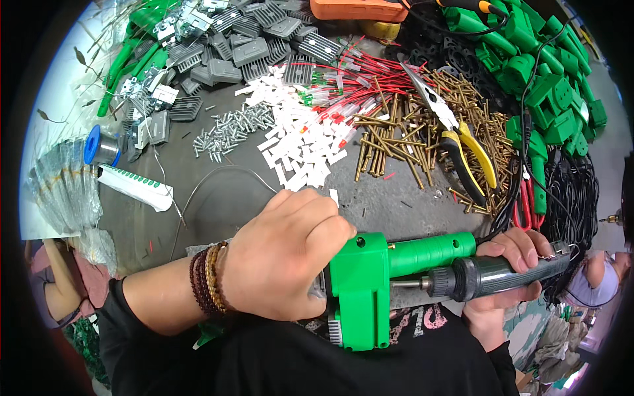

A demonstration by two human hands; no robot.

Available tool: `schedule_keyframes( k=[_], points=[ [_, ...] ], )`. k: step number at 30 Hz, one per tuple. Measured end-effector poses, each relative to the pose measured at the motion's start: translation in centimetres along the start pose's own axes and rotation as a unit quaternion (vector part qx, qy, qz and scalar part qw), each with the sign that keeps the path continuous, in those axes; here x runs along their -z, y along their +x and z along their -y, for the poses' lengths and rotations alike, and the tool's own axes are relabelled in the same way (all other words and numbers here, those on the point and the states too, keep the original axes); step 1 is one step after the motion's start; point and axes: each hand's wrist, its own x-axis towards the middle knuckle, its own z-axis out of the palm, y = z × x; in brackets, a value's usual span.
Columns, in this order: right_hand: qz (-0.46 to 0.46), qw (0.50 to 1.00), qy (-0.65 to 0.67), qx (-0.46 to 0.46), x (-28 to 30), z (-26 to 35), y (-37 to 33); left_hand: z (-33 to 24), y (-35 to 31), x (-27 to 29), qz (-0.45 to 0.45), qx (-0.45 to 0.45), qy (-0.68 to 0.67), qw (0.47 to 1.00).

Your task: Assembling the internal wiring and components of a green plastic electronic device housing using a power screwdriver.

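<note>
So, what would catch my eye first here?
Probably the bright green tool casing, front and centre, between the left fingers and a dark screwdriver in the right fingers. Beyond it, yellow-and-black pliers lie across a pile of brass-coloured screws, right of white pieces.

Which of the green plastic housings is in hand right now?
The green housing in the left hand, in front of the person's black top; the similar housings at upper right lie heaped, untouched.

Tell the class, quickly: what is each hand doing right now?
Left hand: closed, holding the green tool housing at its left side.
Right hand: closed around the dark power screwdriver.
</note>
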Motion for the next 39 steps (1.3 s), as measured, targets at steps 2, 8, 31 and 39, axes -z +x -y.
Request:
schedule_keyframes(
  k=[2,8,31,39],
  points=[
    [-0.010,1.000,-0.005,-0.002,-0.2,0.0,-0.1,0.0,-0.1,0.0,0.000,-0.002,0.006,1.000],
    [0.041,0.999,-0.014,0.015,0.7,0.0,0.0,0.1,0.0,0.0,-0.015,-0.013,0.011,1.000],
    [-0.012,0.990,-0.140,-0.010,-1.3,1.1,3.4,-0.5,0.4,0.8,0.005,-0.011,-0.027,1.000],
    [-0.032,0.988,-0.142,-0.048,-1.2,2.0,3.8,-0.1,-0.2,0.0,-0.026,-0.018,-0.041,0.999]
  ],
)
